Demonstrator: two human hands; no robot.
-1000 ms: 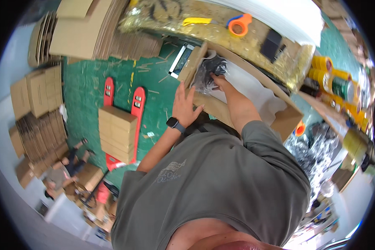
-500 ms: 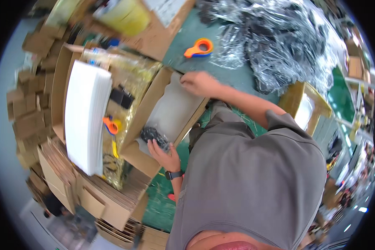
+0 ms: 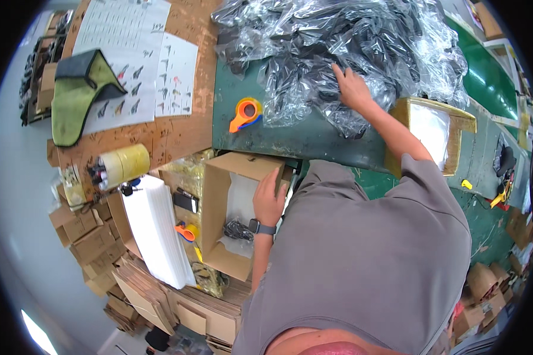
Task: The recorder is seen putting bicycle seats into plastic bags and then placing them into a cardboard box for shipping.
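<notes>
My left hand (image 3: pixel 269 198), with a watch at its wrist, is above the right side of an open cardboard box (image 3: pixel 214 204), fingers stretched and holding nothing. A pale sheet (image 3: pixel 240 192) lines the box. At its near end lies a dark item in clear plastic (image 3: pixel 238 229); its kind is hard to make out. Out to the right, my right hand (image 3: pixel 354 90) reaches over a heap of dark items in clear plastic bags (image 3: pixel 305 74) on the green table. Its fingers are apart, at or just above the bags, with nothing gripped.
An orange tape dispenser (image 3: pixel 246 115) lies on the table (image 3: pixel 231 80). Left of the box stand white foam sheets (image 3: pixel 157 231) and another orange dispenser (image 3: pixel 187 231). A tape-wrapped pen holder (image 3: pixel 124 165) sits on the brown board. At right is a carton with clear bags (image 3: pixel 429 133).
My right hand has moved from the box to the bagged heap. My left hand has let go of the bagged item, which stays in the box, and shifted farther along it. The view has turned.
</notes>
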